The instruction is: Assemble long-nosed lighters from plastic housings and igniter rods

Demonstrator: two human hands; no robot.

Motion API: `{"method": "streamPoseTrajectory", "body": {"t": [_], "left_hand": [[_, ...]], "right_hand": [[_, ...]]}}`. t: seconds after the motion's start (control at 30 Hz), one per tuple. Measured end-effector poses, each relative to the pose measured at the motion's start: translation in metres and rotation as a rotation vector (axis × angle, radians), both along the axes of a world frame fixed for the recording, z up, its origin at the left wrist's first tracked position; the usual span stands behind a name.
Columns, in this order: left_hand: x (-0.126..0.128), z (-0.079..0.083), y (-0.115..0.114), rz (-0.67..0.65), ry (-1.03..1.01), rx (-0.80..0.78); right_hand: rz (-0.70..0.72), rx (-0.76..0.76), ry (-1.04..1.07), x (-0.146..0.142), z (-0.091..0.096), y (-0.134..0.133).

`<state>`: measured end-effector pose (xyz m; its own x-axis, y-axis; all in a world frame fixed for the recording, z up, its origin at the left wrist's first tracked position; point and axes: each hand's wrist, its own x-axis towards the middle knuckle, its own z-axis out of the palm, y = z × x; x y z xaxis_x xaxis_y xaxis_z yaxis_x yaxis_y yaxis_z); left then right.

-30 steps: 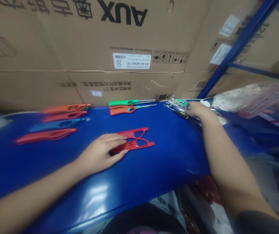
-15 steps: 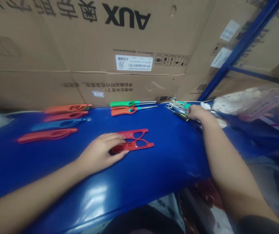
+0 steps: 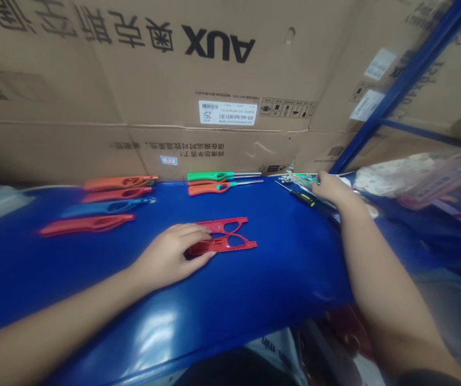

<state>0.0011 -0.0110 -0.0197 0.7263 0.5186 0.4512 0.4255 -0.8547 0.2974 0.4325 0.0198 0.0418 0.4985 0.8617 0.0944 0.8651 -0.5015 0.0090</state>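
My left hand rests on the near end of two red plastic handle shells lying side by side on the blue table, fingers curled over their ends. My right hand reaches to the far right of the table and lies on a small pile of metal parts and a green piece, beside a black and yellow screwdriver. Its fingers are turned away from the camera, so what they hold stays hidden.
Orange, red and blue handle shells lie in a row at the far left. Finished green and orange lighters lie at the back. Large cardboard boxes wall the far edge. A plastic bag sits at the right by a blue rack post.
My right hand has stayed on the pile of small parts, shifting slightly. My left hand keeps its place on the red shells. The view has tilted down a little.
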Motion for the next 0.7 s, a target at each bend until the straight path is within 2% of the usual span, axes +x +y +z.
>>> {"method": "streamPoseTrajectory", "body": {"t": [0.37,0.7], "left_hand": [[-0.001,0.000,-0.002,0.011,0.000,-0.010],[0.000,0.000,-0.001,0.020,-0.012,0.012]], "right_hand": [[-0.025,0.185,0.029,-0.018,0.009,-0.004],[-0.029,0.245,0.057,-0.024,0.017,-0.009]]}}
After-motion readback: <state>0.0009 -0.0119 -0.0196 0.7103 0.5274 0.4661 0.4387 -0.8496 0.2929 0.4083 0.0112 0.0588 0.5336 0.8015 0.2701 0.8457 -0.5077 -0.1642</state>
